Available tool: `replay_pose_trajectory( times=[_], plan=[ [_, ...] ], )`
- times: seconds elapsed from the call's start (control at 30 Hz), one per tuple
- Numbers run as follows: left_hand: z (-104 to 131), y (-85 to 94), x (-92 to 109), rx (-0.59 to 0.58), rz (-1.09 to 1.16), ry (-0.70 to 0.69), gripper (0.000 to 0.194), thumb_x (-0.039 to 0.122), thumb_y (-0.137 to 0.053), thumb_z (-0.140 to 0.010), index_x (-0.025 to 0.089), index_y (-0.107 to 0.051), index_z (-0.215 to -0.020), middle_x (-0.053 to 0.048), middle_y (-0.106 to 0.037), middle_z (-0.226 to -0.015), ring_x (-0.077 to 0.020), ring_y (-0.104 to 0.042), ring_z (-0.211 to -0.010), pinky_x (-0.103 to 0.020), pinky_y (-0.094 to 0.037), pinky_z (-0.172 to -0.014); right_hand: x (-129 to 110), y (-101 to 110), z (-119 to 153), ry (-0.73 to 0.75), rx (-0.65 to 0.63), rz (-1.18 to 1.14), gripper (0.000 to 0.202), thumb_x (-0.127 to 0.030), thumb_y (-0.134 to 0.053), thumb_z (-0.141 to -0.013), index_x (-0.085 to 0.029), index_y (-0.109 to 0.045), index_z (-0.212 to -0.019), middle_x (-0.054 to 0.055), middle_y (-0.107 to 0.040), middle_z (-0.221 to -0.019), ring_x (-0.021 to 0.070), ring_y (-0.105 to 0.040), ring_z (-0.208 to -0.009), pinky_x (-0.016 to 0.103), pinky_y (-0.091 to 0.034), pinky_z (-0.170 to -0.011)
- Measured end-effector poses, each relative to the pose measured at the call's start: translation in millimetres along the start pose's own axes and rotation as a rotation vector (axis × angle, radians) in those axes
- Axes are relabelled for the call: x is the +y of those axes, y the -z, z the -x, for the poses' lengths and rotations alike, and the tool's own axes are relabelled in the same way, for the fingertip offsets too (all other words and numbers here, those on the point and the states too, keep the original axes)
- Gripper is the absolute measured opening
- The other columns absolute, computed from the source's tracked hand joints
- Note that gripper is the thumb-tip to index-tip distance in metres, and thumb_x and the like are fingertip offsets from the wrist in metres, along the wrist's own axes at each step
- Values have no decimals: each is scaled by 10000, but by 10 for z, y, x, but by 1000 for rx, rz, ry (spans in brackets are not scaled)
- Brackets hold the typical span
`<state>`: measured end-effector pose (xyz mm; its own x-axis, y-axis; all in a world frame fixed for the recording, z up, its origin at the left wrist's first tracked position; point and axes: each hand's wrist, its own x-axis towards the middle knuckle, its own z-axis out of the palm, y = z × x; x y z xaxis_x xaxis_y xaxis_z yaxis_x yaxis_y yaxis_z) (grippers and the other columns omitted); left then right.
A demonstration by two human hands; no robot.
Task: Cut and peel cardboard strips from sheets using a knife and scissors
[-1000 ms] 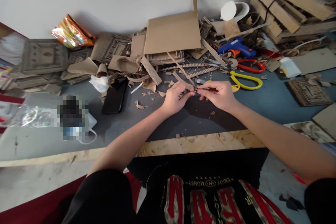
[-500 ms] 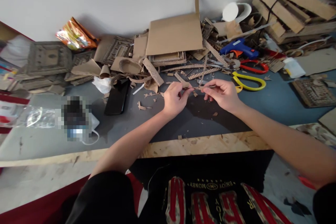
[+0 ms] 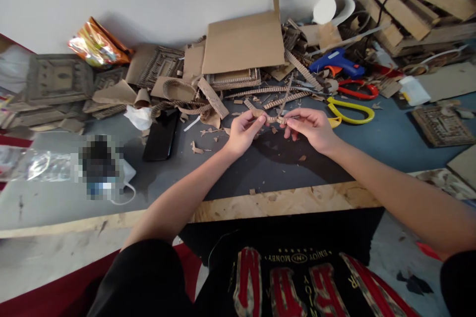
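Between my two hands runs a thin strip of corrugated cardboard, held just above the dark grey tabletop. My left hand pinches its left end between thumb and forefinger. At the other end, my right hand grips the strip with thumb and fingertips, the remaining fingers curled loosely underneath. Behind the hands lie more ridged cardboard strips and torn scraps. Yellow-handled scissors rest just right of my right hand.
A black phone lies at left. Stacked cardboard pieces line the wall. A blue glue gun, red-handled scissors and a white bottle sit at right. A patterned cardboard panel lies near the right edge.
The strip between my hands has turned so its ridged side shows more. My left thumb has shifted up along it. The whole view has moved slightly.
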<state>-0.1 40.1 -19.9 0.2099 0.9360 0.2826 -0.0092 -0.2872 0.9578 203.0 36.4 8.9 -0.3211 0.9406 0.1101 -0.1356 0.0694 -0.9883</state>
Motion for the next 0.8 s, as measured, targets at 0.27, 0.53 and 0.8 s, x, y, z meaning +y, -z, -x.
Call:
replay_pose_trajectory(
  times=[0.27, 0.53, 0.8],
  plan=[
    [5, -21, 83, -42, -108, -188, 266, 457, -687, -844, 197, -738, -867, -52, -744, -872, -129, -670, -796, -268, -542, -720, 69, 6, 33, 47, 36, 157, 256, -366, -746, -766, -154, -715, -907, 35, -714, -735, 115, -650, -557, 217, -507, -465],
    [20, -40, 167, -47, -287, -356, 129, 326, -722, -837, 198, -740, -834, -26, -728, -767, -103, -614, -707, -223, -467, -577, 85, -2, 116, 153, -3, 418, 307, -410, -733, -756, -170, -749, -946, 29, -691, -736, 118, -610, -571, 244, -518, -499],
    [43, -40, 223, -91, -326, -349, 162, 337, -699, -849, 176, -695, -831, -42, -726, -819, -110, -618, -741, -232, -469, -594, 83, -1, 111, 189, -27, 441, 273, -388, -689, -798, -172, -750, -953, 45, -721, -799, 137, -646, -630, 255, -539, -535]
  ],
)
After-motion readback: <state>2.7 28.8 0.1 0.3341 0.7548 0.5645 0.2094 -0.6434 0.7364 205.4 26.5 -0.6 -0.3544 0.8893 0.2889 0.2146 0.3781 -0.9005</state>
